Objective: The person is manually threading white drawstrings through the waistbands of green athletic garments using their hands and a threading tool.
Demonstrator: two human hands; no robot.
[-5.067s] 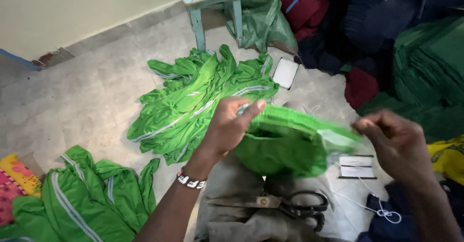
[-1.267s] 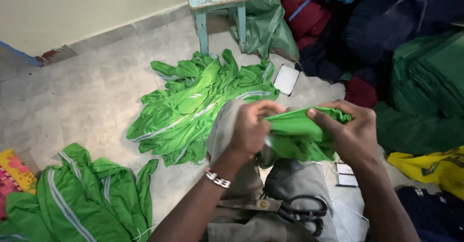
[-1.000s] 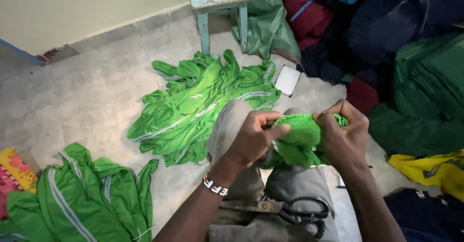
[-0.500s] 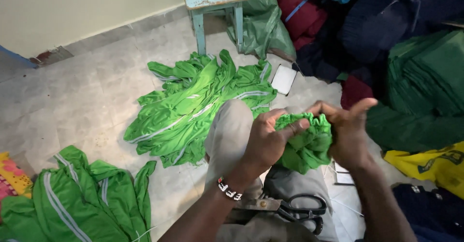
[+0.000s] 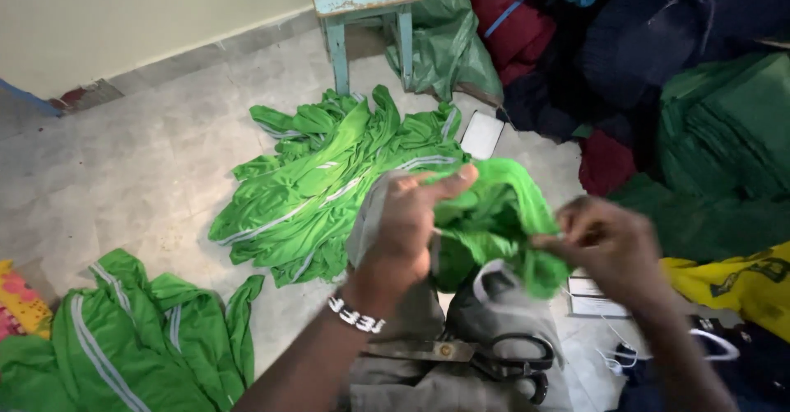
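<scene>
My left hand (image 5: pixel 407 227) grips a bright green garment (image 5: pixel 494 223) at its upper edge, thumb and fingers pinched on the fabric. My right hand (image 5: pixel 605 243) pinches the same garment at its right side, fingers closed on a fold. The cloth hangs bunched between both hands above my lap. Black-handled scissors (image 5: pixel 485 356) lie on my grey trousers just below the hands. A beaded bracelet (image 5: pixel 355 317) circles my left wrist.
A heap of green garments with white stripes (image 5: pixel 329 181) lies on the concrete floor ahead; another green pile (image 5: pixel 123 346) sits at lower left. A blue wooden stool (image 5: pixel 366 4) stands at the back. Dark, red, green and yellow clothing (image 5: pixel 724 132) is stacked on the right.
The hands, close together on the bunched garment half a second ago, have drawn apart, stretching the green cloth out between them. The right hand moved rightward.
</scene>
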